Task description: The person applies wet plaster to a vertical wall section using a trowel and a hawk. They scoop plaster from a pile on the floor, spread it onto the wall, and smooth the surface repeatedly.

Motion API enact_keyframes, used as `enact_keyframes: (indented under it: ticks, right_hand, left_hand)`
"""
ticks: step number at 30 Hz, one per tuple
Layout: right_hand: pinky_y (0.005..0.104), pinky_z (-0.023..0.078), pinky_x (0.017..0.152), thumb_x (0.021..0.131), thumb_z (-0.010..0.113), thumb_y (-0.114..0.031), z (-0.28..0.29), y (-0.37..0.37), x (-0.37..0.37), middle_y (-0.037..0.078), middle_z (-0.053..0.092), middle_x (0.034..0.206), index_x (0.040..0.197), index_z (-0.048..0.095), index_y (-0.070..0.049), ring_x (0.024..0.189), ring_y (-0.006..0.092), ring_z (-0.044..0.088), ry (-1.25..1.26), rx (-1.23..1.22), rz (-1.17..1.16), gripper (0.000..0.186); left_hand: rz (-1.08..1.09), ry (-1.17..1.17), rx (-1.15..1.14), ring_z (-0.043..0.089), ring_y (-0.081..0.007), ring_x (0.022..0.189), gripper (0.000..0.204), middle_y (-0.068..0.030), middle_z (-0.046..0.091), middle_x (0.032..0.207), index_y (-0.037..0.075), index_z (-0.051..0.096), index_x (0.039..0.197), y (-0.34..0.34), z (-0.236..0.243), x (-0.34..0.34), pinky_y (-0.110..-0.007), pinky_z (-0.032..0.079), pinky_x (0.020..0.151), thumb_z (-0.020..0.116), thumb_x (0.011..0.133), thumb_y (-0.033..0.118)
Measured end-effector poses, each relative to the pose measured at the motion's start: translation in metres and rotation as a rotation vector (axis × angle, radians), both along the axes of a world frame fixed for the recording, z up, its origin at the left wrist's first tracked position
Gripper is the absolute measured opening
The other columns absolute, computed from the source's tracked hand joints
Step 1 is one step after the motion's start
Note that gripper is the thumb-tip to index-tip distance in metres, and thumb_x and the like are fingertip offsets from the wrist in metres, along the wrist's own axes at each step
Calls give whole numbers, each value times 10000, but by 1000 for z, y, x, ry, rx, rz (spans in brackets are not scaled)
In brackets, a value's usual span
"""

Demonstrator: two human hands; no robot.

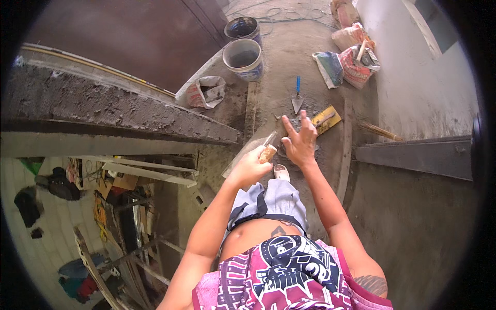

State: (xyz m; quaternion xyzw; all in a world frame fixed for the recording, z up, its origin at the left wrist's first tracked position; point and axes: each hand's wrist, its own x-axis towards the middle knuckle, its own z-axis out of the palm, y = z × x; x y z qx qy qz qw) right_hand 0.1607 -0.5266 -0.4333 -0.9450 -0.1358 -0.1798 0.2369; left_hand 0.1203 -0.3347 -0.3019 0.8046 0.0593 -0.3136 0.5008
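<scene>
My left hand [254,165] grips the wooden handle [267,153] of a flat steel trowel [236,161], whose plate slants down to the left. My right hand [299,138] is open, with fingers extended over the floor at centre; its fingertips are near a yellow float [331,116], but I cannot tell whether they touch anything. A pointed trowel [297,102] with a blue handle lies just beyond them. Grey material on the floor is partly hidden by my right hand.
Two buckets [242,62] and an open sack [205,92] stand upper left, more sacks [356,72] upper right. A rough concrete ledge [124,98] crosses the left; a dark beam [413,157] juts from the right. Lower left lie planks [132,258] and clutter. A straw broom [382,131] rests right.
</scene>
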Motion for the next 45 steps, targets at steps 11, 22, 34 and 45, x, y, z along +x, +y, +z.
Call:
enact_keyframes:
  ticks: [11,22,34,45]
  right_hand:
    - [445,464,765,995,489,-165,-52,-27,-1,193,614,913,940,614,13,875,389,585,221,421,-154,224]
    - [453,490,694,876,633,-200,-131,-35,-45,194,661,751,792,631,14,721,361,639,638,360,-117,230]
    - [426,526,630,752,541,-58,-206,-49,-198,187,679,715,657,673,-1,692,337,676,577,-77,275,173]
    - [533,460,789,868,473,-265,-168,42,-169,276,635,921,829,616,12,895,476,588,768,182,-136,313]
  left_hand:
    - [95,-511,133,649,-363,919,396,-186,667,1017,42,625,1080,41,2,-39,-396,508,797,723,831,334]
    - [730,-560,294,685,-326,847,310,-166,693,896,79,642,1006,135,7,-136,-387,525,715,732,832,320]
    - [1246,-350,-183,557,-102,515,255,-8,577,681,66,573,1008,259,-60,-201,-276,462,487,723,871,220]
    - [1002,-427,84,640,-313,718,293,-155,654,798,6,608,927,294,-82,-211,-410,490,671,684,841,276]
